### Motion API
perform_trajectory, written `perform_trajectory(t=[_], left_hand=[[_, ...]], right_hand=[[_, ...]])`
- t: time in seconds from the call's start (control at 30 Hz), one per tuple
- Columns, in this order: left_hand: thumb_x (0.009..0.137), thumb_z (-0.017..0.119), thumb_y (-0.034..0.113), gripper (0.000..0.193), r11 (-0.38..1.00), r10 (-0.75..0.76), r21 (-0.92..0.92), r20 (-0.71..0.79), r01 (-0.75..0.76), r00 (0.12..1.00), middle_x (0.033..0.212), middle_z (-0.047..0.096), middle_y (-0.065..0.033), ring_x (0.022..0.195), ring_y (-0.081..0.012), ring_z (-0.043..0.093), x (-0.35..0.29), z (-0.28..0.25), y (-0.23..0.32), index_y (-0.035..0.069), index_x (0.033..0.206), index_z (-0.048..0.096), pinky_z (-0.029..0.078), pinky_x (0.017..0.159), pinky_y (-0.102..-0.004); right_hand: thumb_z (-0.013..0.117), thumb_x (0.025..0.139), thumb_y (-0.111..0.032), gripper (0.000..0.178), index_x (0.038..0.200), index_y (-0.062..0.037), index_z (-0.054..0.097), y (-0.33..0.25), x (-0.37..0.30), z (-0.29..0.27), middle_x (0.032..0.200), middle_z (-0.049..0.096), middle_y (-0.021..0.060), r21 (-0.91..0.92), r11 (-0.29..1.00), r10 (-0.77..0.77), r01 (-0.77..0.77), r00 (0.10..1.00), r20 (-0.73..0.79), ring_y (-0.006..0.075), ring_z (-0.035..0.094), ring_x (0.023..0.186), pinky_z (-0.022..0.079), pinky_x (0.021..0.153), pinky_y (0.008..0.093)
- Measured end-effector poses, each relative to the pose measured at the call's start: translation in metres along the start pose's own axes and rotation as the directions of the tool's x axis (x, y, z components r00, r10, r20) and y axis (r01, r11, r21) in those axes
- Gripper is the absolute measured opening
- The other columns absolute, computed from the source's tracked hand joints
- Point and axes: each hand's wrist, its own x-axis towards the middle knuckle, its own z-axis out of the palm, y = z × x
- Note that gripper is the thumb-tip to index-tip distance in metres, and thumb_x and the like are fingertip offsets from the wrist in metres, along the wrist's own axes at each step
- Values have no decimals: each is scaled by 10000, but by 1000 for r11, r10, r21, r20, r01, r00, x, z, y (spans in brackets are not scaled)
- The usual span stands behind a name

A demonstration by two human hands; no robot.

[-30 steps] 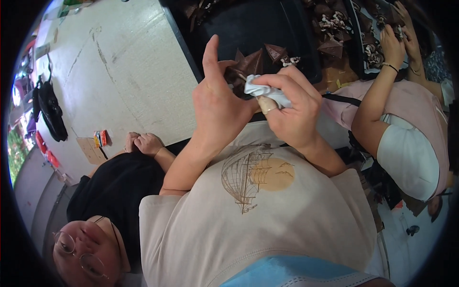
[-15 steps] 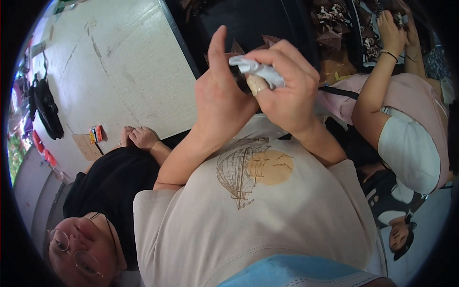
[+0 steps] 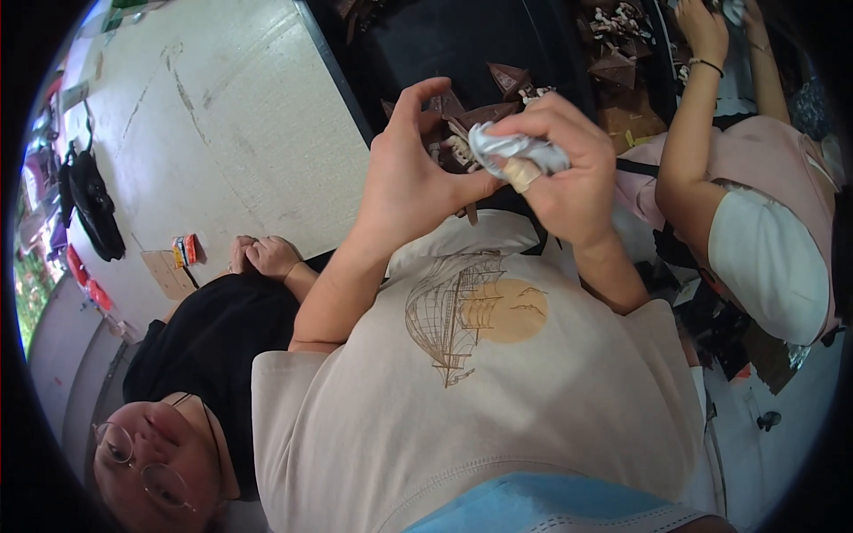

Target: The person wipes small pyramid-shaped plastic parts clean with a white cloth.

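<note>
My right hand (image 3: 560,173) is closed around a crumpled white-grey wad (image 3: 515,149) of cloth or paper, held in front of my chest. My left hand (image 3: 413,173) is beside it with the fingers curled and the thumb side touching the wad's lower end; a small brown piece (image 3: 453,147) shows between the two hands. Behind the hands, several brown folded triangular pieces (image 3: 511,80) lie on a black surface (image 3: 462,40). I wear a beige shirt with a ship print (image 3: 462,315).
A person in black with glasses (image 3: 204,355) sits at my left, hands (image 3: 262,258) on a pale table (image 3: 204,115). A person in pink (image 3: 755,240) works at my right, arm (image 3: 689,115) raised. A black bag (image 3: 89,209) and a small orange item (image 3: 185,250) lie on the left.
Both hands dropped a little away from the black surface. My left fingers curled in from a straighter pose, and the wad is now gripped higher in my right hand.
</note>
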Motion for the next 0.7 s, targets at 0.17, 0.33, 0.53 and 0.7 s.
perform_trajectory(t=[0.17,0.33,0.53,0.7], left_hand=[[609,872,191,827,975,-47,-212,106,69,993,1034,628,-140,901,-146,620,-2,-7,7,-27,1269,424,517,807,-275],[609,850,168,696,994,-2,-108,39,6,999,961,645,-116,842,-133,619,-4,-6,1,-27,1181,505,513,760,-257],[601,833,151,594,998,-46,-33,-12,45,999,863,658,-94,750,-132,622,-5,-3,-2,-27,1095,554,516,682,-264],[622,815,114,550,999,-25,-25,17,26,1000,869,659,-97,717,-129,628,-4,-6,6,1,1093,556,512,659,-272]], right_hand=[[706,729,45,172,893,4,671,7,-1,-6,825,613,55,278,953,168,-121,974,-151,115,595,744,456,647,228],[692,678,63,220,877,-31,674,-16,10,7,807,609,56,-63,995,-73,74,997,27,172,611,702,485,598,285],[676,616,102,302,875,-51,701,-12,1,8,757,594,59,-31,996,81,-81,997,12,173,590,659,464,596,261],[673,630,94,282,871,-52,689,-15,22,25,754,583,72,-44,999,-26,24,998,-55,211,590,668,464,587,290]])
